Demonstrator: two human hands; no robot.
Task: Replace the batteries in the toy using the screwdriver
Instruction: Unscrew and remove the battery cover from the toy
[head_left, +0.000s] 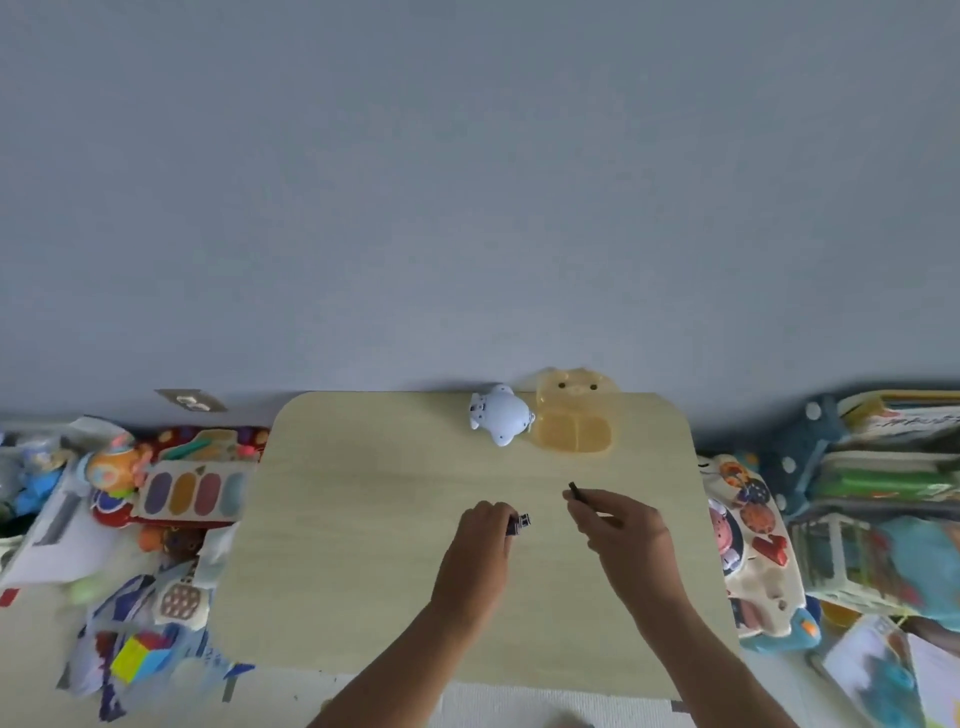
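Note:
A pale blue animal-shaped toy (500, 414) lies at the far edge of the light wooden table (363, 519). My left hand (480, 530) grips a small dark battery pack (521, 524) just above the table's middle. My right hand (621, 525) pinches a thin dark tool, likely the screwdriver (577, 491), with its end pointing up and to the left. The two hands are a little apart, both well short of the toy.
A translucent orange animal-shaped tray (571, 423) sits right of the toy against the grey wall. Piles of colourful toys (171, 488) crowd the floor to the left. A toy board (748, 540) and stacked books (893, 467) lie to the right.

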